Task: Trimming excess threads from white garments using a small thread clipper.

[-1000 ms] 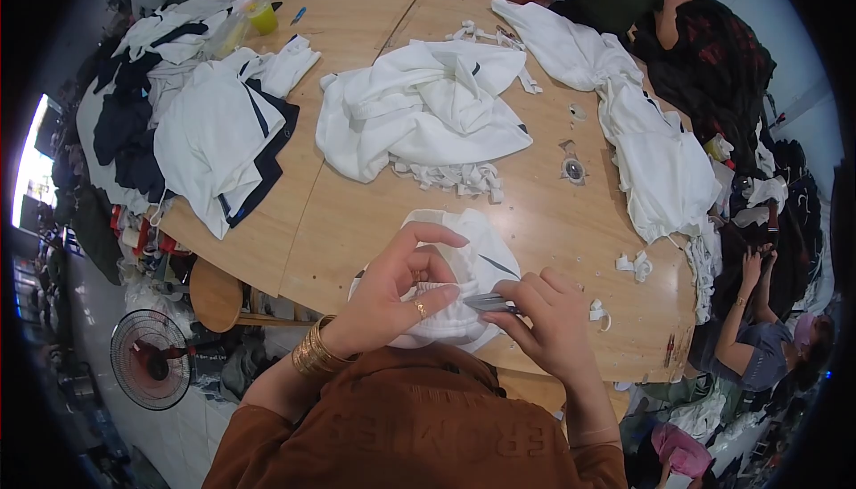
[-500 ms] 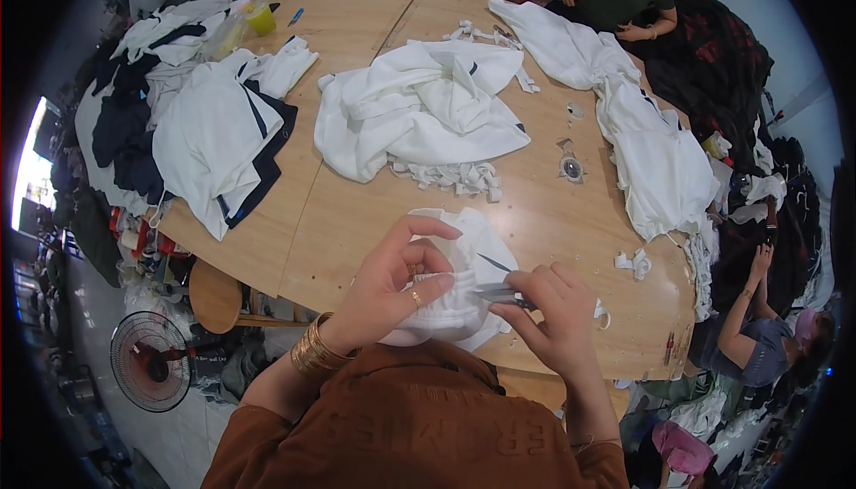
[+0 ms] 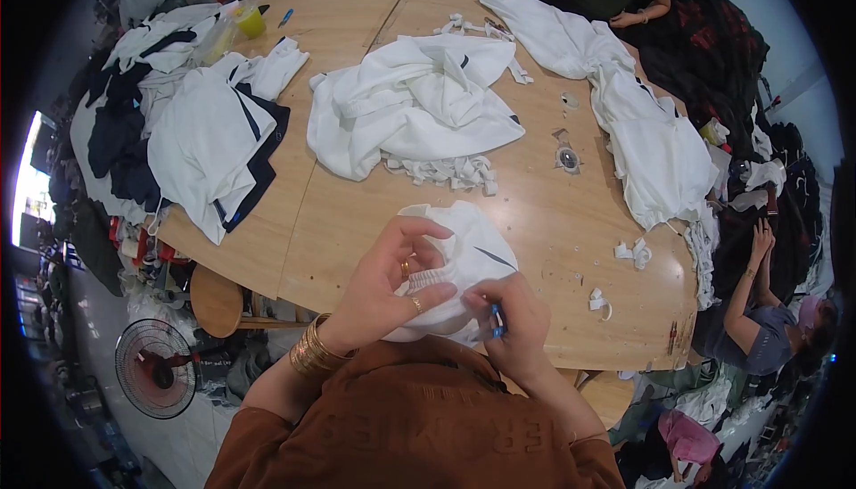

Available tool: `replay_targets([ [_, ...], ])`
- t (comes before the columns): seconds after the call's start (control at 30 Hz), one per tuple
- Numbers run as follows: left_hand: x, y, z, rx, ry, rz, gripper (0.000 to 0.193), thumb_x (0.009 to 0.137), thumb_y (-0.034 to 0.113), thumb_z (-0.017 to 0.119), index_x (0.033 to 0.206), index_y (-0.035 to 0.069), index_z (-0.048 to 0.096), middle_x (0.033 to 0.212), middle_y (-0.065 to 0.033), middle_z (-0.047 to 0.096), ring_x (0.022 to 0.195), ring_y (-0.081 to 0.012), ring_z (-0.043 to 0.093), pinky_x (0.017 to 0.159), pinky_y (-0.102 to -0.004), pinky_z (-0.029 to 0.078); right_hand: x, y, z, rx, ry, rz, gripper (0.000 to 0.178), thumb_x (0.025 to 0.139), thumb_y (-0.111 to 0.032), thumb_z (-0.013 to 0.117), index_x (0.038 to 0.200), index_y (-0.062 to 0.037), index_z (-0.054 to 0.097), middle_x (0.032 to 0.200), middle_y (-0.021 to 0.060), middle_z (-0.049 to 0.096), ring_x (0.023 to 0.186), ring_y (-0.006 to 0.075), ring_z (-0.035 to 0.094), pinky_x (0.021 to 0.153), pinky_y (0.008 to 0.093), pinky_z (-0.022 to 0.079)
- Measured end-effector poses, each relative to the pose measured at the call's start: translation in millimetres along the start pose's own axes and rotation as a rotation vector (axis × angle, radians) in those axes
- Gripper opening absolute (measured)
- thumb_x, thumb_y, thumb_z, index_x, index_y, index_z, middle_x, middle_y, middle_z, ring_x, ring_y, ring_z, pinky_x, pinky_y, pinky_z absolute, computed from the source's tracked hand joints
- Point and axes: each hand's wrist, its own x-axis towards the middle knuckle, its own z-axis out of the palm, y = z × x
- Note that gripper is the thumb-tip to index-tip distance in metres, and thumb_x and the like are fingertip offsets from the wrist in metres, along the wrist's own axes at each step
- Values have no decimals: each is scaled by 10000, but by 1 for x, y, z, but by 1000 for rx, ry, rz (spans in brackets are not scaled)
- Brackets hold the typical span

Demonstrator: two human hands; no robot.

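Note:
A white garment (image 3: 477, 230) with a gathered elastic edge and a dark stripe lies bunched in front of me at the table's near edge. My left hand (image 3: 401, 271) is closed on the gathered edge, thumb on top and fingers behind the cloth. Just right of it, my right hand (image 3: 513, 315) is closed around small thread snips (image 3: 497, 318), of which only a blue part shows. Its thumb and forefinger meet at the cloth; whether they pinch fabric or a thread is too small to tell.
A large white garment (image 3: 410, 106) lies mid-table over white fabric scraps (image 3: 446, 173). White and navy clothes (image 3: 209, 132) are piled left, more white cloth (image 3: 655, 159) right. Scraps (image 3: 633, 253) lie near the right edge. A fan (image 3: 156, 369) stands lower left. Co-workers sit along the right side.
The snips' grey blades, pointing at the gathered edge before, have turned away and are hidden in my right hand. That hand has shifted left and its fingertips have closed at the cloth.

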Motion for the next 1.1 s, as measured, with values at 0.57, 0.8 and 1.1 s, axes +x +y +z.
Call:
replay_targets([
  [0.57,-3,5,-9,-131,-20,-96,504,735,-1,646,1165,58,389,885,-26,455,830,-76,450,745,-216,413,12,-5,-36,-354,-314,39,331,718,-331,667,930,-105,550,706,13,514,638,176,484,596,306,292],
  [0.8,-3,3,-8,-132,-21,-79,507,733,3,648,1166,60,391,887,-25,453,834,-77,448,745,-218,412,11,-4,-33,-358,-295,19,314,723,-336,662,912,-107,558,677,13,493,631,175,476,586,310,291],
  [1.1,-2,3,-8,-135,-20,-74,510,725,4,659,1160,52,398,891,-23,452,843,-83,445,761,-224,407,13,-7,-33,-323,-280,39,278,699,-290,689,862,-109,555,663,-1,502,587,166,468,592,301,268],
])
